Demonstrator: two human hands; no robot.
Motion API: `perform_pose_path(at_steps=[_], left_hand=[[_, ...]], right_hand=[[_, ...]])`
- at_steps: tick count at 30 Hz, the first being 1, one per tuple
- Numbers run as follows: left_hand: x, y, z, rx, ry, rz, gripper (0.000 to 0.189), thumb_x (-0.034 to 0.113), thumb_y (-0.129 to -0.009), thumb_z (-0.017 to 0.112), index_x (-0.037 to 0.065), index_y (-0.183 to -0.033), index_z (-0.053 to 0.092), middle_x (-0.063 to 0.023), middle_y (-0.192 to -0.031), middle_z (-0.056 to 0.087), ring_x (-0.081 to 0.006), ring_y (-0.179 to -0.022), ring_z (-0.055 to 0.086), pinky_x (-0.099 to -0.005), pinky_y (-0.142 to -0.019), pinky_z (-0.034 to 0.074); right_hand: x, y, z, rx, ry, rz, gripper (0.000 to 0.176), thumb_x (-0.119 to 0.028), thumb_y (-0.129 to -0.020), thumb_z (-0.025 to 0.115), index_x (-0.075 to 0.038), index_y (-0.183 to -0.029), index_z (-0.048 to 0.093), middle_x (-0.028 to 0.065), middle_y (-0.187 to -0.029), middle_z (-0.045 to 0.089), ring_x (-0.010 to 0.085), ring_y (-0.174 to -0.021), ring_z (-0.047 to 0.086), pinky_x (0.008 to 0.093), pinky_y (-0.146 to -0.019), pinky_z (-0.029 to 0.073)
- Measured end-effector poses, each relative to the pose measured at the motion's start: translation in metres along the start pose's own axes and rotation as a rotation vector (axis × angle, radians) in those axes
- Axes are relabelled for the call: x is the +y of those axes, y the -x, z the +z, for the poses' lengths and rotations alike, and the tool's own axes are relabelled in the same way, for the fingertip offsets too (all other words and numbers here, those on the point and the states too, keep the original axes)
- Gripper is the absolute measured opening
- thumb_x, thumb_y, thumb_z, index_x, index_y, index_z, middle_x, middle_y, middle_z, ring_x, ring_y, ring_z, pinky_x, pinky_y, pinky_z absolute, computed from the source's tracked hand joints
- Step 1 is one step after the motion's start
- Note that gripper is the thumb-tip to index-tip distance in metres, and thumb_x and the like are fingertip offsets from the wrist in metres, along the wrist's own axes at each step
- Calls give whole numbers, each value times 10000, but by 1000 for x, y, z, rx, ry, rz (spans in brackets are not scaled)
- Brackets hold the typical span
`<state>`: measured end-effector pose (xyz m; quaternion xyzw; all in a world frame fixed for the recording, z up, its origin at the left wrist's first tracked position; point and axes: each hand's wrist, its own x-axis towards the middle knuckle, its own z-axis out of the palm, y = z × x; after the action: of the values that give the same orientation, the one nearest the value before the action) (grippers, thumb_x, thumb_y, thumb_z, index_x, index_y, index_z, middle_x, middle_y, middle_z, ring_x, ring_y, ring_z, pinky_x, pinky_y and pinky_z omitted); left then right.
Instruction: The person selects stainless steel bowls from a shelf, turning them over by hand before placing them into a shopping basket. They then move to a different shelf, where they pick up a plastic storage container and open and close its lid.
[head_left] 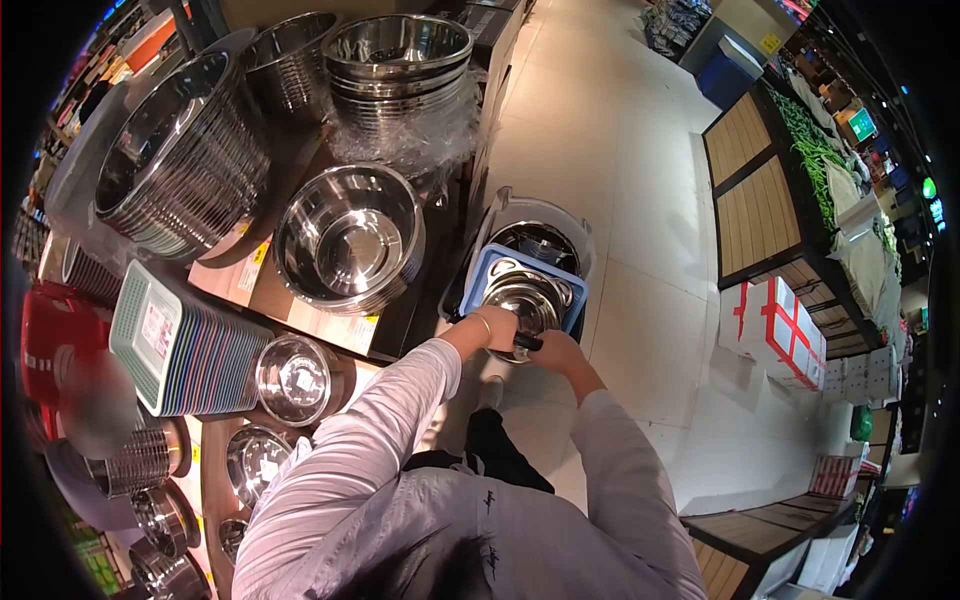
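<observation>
Both hands are closed round the black handle [527,341] of a grey shopping cart [586,225] in front of my body. My left hand [490,329], with a thin band at its wrist, grips the handle's left part. On the right part is my right hand [558,352]. Inside the cart lies a blue plastic basket [578,296], with shiny steel bowls [526,296] in it. Farther forward in the cart is a dark, shiny round pan or basin [540,240]. My fingers' undersides and part of the cart are hidden.
Left of the cart stands a display shelf [385,335] with stacked steel basins [350,240] close to its edge. Nested plastic baskets [190,340] sit nearer me. Tiled floor [625,200] runs ahead and right, with a red-taped white box [775,330] beside a wooden vegetable stand [755,215].
</observation>
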<state>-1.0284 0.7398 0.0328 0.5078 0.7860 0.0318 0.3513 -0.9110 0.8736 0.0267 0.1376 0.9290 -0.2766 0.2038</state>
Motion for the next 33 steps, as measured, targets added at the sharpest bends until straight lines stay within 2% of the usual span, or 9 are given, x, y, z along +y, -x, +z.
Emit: perform_pose_path(at_steps=[2, 5, 9, 14, 25, 27, 28, 31, 33], left_hand=[[-6, -15, -8, 65, -3, 61, 322, 324, -628, 587, 49, -772, 674, -179, -744, 633, -324, -726, 620, -386, -684, 493], [-9, -31, -32, 30, -49, 83, 317, 331, -620, 593, 57, -756, 675, -175, -720, 631, -331, -696, 616, -390, -671, 493], [-20, -62, -48, -16, -35, 62, 385, 358, -623, 604, 31, -816, 674, -191, -817, 639, -326, -783, 619, -385, -723, 488], [-25, -86, -72, 17, -70, 16, 349, 355, -622, 606, 47, -772, 674, -181, -753, 636, -329, -755, 619, -394, -702, 488], [-42, -161, -116, -43, -24, -24, 358, 359, -622, 620, 51, -794, 678, -177, -770, 640, -326, -751, 620, -400, -698, 484], [-42, -169, -129, -73, 0, -8, 362, 335, -606, 613, 35, -799, 679, -176, -776, 642, -314, -727, 618, -379, -671, 483], [-41, -170, -137, -60, 29, -19, 340, 318, -611, 611, 52, -811, 685, -174, -796, 645, -314, -744, 619, -378, -680, 484], [-45, -184, -151, -46, 49, 0, 341, 319, -626, 606, 51, -825, 677, -166, -777, 642, -316, -761, 619, -387, -697, 483], [-45, -191, -162, -7, 41, -4, 335, 307, -631, 603, 51, -836, 674, -160, -781, 643, -310, -766, 619, -387, -691, 485]], right_hand=[[5, -11, -9, -1, 12, 0, 310, -288, -641, 627, -46, -832, 654, 194, -795, 619, 344, -778, 594, 400, -719, 471], [22, -33, -20, 15, -113, -37, 324, -285, -643, 629, -15, -822, 646, 203, -795, 618, 345, -776, 594, 398, -721, 471], [28, -64, -44, -62, -49, -118, 343, -284, -647, 634, 2, -835, 644, 222, -798, 612, 350, -772, 595, 397, -727, 471], [41, -92, -61, -35, -41, -161, 347, -277, -655, 625, 15, -841, 640, 232, -775, 605, 360, -749, 594, 395, -710, 473], [70, -151, -117, -81, -30, -51, 332, -287, -650, 632, -8, -829, 643, 214, -768, 611, 348, -761, 598, 385, -707, 461], [75, -160, -129, -115, -40, -23, 386, -337, -641, 654, -30, -875, 654, 213, -846, 620, 348, -832, 597, 395, -747, 466], [78, -164, -134, -59, -69, -112, 334, -281, -647, 637, 4, -822, 636, 210, -752, 613, 340, -749, 601, 375, -686, 459], [81, -182, -154, -154, -19, -7, 337, -277, -642, 642, 16, -809, 635, 209, -726, 610, 335, -725, 607, 377, -673, 461], [92, -195, -157, -102, -3, -40, 336, -276, -640, 643, 20, -799, 636, 208, -712, 608, 334, -713, 609, 377, -666, 462]])
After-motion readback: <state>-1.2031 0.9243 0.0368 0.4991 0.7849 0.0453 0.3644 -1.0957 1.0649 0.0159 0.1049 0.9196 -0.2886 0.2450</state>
